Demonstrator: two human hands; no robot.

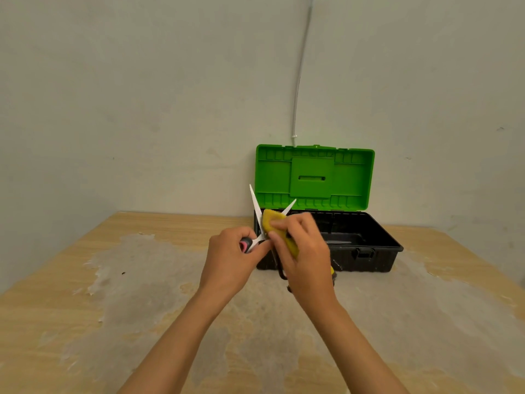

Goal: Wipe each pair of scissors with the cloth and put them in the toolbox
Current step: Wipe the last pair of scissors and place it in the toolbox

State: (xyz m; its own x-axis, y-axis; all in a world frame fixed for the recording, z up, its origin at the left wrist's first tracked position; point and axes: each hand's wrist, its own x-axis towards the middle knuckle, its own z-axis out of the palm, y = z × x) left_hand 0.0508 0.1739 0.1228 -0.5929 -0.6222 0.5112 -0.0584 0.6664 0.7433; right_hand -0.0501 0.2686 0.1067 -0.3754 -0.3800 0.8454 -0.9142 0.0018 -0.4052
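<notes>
Wiping is underway at frame centre: your left hand (231, 253) grips the white-bladed, pink-handled scissors (257, 220), your right hand (301, 245) pinches the yellow cloth (274, 223) over one blade; boxing into the black, green-lidded toolbox (369, 243) remains.

Scissors (257, 211): shiny metal blades above grip; cloth (274, 223) matt yellow; toolbox (369, 245) smooth plastic; table (85, 308) worn wood veneer.

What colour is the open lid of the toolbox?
Bright green; the lid stands upright above the black toolbox base, seen in the head view.
</notes>
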